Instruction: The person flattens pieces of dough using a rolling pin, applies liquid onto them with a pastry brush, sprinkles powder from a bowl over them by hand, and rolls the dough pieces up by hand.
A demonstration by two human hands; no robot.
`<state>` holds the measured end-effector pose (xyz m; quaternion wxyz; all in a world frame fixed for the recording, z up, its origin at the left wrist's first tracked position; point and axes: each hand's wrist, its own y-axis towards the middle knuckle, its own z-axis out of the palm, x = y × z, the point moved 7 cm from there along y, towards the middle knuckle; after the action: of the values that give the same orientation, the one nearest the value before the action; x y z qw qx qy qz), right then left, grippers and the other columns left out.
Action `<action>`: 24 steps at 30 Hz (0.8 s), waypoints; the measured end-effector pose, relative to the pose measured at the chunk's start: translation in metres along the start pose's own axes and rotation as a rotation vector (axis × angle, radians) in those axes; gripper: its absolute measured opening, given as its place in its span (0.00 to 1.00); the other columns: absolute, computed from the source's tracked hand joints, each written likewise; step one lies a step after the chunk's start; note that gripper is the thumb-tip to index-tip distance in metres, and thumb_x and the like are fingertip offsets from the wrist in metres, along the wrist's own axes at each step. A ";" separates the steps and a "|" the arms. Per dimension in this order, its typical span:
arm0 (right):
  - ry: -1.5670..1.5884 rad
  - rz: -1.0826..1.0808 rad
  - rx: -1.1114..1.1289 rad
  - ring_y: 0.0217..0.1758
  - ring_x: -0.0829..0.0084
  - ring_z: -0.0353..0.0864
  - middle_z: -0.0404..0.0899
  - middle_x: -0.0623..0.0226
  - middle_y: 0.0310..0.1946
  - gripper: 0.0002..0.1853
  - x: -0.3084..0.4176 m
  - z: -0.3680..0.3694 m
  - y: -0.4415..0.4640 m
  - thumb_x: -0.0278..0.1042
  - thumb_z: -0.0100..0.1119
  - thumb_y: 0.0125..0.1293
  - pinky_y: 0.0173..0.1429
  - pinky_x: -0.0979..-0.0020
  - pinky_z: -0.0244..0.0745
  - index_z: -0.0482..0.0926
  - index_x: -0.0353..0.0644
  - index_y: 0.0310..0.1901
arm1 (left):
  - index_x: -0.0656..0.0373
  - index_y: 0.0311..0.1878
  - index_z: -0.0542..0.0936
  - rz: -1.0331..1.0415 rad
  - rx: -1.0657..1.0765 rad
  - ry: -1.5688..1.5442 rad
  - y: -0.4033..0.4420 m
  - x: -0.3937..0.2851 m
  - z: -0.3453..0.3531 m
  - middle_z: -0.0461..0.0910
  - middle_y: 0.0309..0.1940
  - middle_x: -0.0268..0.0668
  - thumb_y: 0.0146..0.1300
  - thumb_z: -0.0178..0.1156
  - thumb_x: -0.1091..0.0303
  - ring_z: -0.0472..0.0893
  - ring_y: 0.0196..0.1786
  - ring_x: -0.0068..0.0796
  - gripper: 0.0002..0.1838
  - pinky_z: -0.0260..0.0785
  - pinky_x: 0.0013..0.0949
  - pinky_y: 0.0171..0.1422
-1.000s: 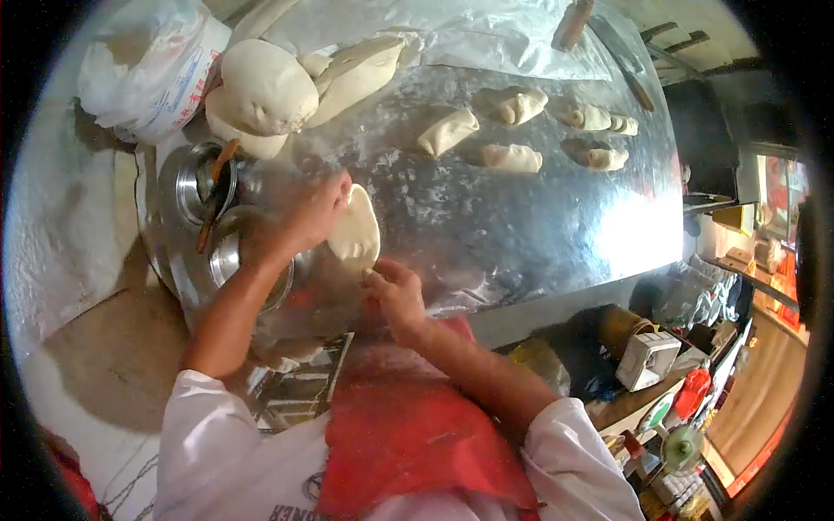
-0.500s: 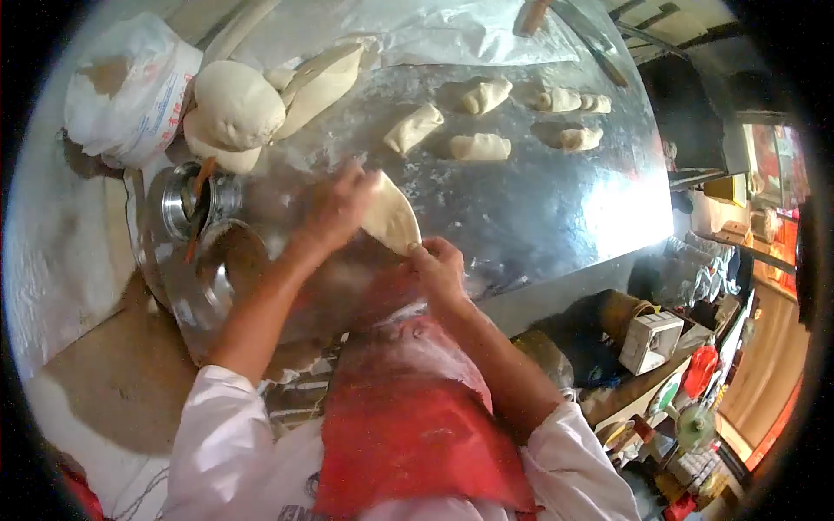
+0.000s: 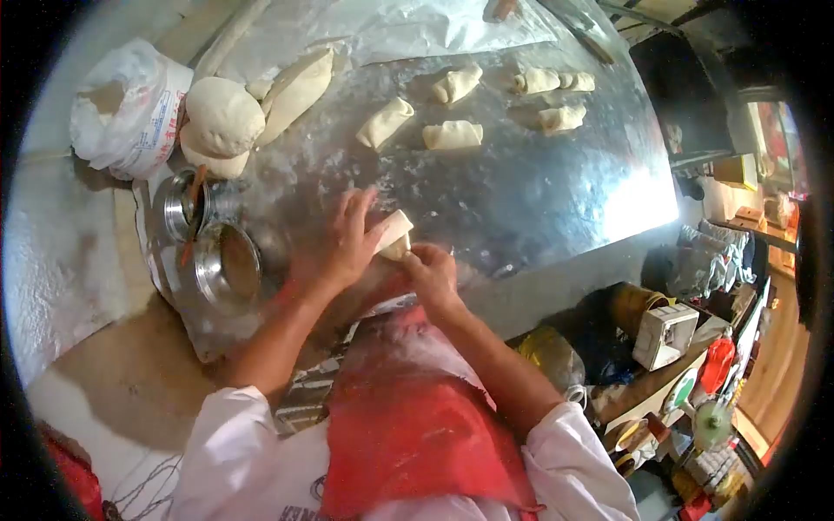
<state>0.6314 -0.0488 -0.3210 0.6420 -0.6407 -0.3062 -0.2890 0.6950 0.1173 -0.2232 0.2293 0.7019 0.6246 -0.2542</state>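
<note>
A small folded piece of dough (image 3: 395, 233) is between my two hands, low over the near part of the metal table (image 3: 530, 191). My right hand (image 3: 433, 269) pinches its lower right end between thumb and fingers. My left hand (image 3: 350, 239) is at the dough's left side, fingers stretched out and apart, the thumb close against the dough; whether it presses on it I cannot tell. Farther back lie several rolled dough pieces, among them one roll (image 3: 385, 123) and another roll (image 3: 453, 135).
Large dough lumps (image 3: 224, 113) and a long dough strip (image 3: 298, 95) lie at the back left beside a white bag (image 3: 130, 108). Two metal bowls stand at the left, the nearer bowl (image 3: 252, 269) close to my left forearm. Clear plastic sheeting (image 3: 417, 30) covers the far edge.
The dough, a wide flat flap before, is now folded into a smaller, shorter piece. My left hand has opened its fingers and moved slightly nearer to me. My right hand keeps its pinch.
</note>
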 end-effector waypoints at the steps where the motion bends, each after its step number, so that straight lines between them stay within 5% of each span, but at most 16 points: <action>1: 0.000 -0.004 0.000 0.35 0.72 0.86 0.87 0.58 0.38 0.15 0.004 -0.001 -0.003 0.32 0.62 0.72 0.37 0.70 0.81 0.84 0.27 0.51 | 0.54 0.71 0.72 0.003 -0.003 0.000 -0.003 -0.002 0.002 0.74 0.68 0.47 0.74 0.59 0.56 0.79 0.66 0.53 0.26 0.75 0.51 0.63; 3: 0.122 0.015 0.015 0.40 0.73 0.86 0.89 0.59 0.37 0.15 0.013 -0.001 -0.010 0.35 0.63 0.71 0.45 0.67 0.81 0.85 0.29 0.48 | 0.60 0.76 0.66 0.085 0.215 0.438 -0.016 -0.008 0.020 0.63 0.76 0.51 0.69 0.63 0.70 0.65 0.77 0.58 0.33 0.59 0.56 0.78; 4: 0.127 0.010 0.011 0.40 0.73 0.86 0.89 0.59 0.37 0.15 0.015 -0.003 -0.011 0.35 0.63 0.71 0.45 0.67 0.81 0.85 0.29 0.48 | 0.62 0.76 0.64 0.088 0.219 0.316 -0.029 -0.010 0.034 0.60 0.78 0.54 0.70 0.60 0.75 0.58 0.80 0.63 0.32 0.50 0.61 0.82; 8: 0.067 0.094 0.094 0.39 0.75 0.85 0.88 0.60 0.37 0.16 0.008 -0.006 -0.018 0.37 0.62 0.73 0.43 0.68 0.80 0.84 0.28 0.47 | 0.60 0.79 0.60 0.168 0.221 -0.051 -0.066 -0.026 0.049 0.60 0.79 0.52 0.67 0.59 0.82 0.58 0.82 0.59 0.37 0.53 0.55 0.83; 13: 0.178 -0.078 0.261 0.42 0.75 0.84 0.86 0.64 0.41 0.17 0.064 0.007 -0.035 0.36 0.60 0.76 0.48 0.69 0.81 0.80 0.32 0.58 | 0.57 0.81 0.55 -0.279 0.231 -0.727 -0.033 -0.009 0.029 0.60 0.79 0.53 0.62 0.60 0.91 0.65 0.79 0.48 0.46 0.60 0.46 0.80; 14: 0.246 -0.143 0.288 0.46 0.75 0.84 0.85 0.64 0.45 0.20 0.087 0.010 -0.041 0.34 0.59 0.77 0.51 0.70 0.81 0.77 0.34 0.64 | 0.56 0.81 0.58 -0.084 -0.005 -0.386 -0.022 -0.015 0.002 0.61 0.78 0.54 0.64 0.61 0.87 0.68 0.77 0.50 0.43 0.62 0.48 0.79; 15: 0.241 -0.152 0.285 0.46 0.75 0.84 0.85 0.64 0.45 0.20 0.105 0.011 -0.046 0.34 0.59 0.77 0.51 0.70 0.81 0.77 0.34 0.64 | 0.56 0.81 0.58 -0.076 -0.010 -0.391 -0.013 -0.004 -0.003 0.61 0.78 0.54 0.64 0.61 0.87 0.68 0.77 0.50 0.43 0.62 0.48 0.79; 17: 0.131 -0.182 0.252 0.47 0.75 0.83 0.84 0.63 0.47 0.22 0.128 0.011 -0.051 0.34 0.58 0.77 0.51 0.69 0.82 0.74 0.36 0.68 | 0.56 0.80 0.61 0.079 -0.363 0.171 -0.004 0.011 -0.039 0.65 0.76 0.51 0.64 0.65 0.80 0.67 0.77 0.51 0.41 0.59 0.50 0.80; 18: 0.108 -0.212 0.277 0.47 0.74 0.83 0.84 0.62 0.47 0.23 0.125 0.012 -0.046 0.36 0.59 0.77 0.51 0.69 0.82 0.74 0.37 0.69 | 0.56 0.80 0.61 0.084 -0.373 0.161 -0.003 0.015 -0.043 0.65 0.76 0.51 0.64 0.65 0.80 0.67 0.77 0.51 0.41 0.59 0.50 0.80; 20: 0.030 -0.203 0.257 0.47 0.73 0.83 0.84 0.61 0.48 0.23 0.108 0.004 -0.040 0.37 0.60 0.77 0.51 0.69 0.81 0.75 0.36 0.69 | 0.58 0.78 0.64 0.140 0.028 0.473 0.005 0.021 -0.020 0.70 0.73 0.50 0.62 0.70 0.71 0.67 0.77 0.52 0.41 0.56 0.51 0.81; 24: -0.033 -0.157 0.184 0.47 0.71 0.84 0.84 0.59 0.51 0.22 0.068 -0.026 -0.046 0.38 0.60 0.77 0.52 0.66 0.81 0.77 0.32 0.65 | 0.56 0.80 0.62 0.185 -0.074 0.265 0.037 0.037 -0.031 0.71 0.73 0.50 0.65 0.70 0.61 0.69 0.74 0.55 0.43 0.58 0.54 0.78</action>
<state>0.6402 -0.0739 -0.2391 0.6683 -0.5580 -0.3910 -0.2985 0.7375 0.1611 -0.2236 0.1929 0.7749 0.5909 -0.1143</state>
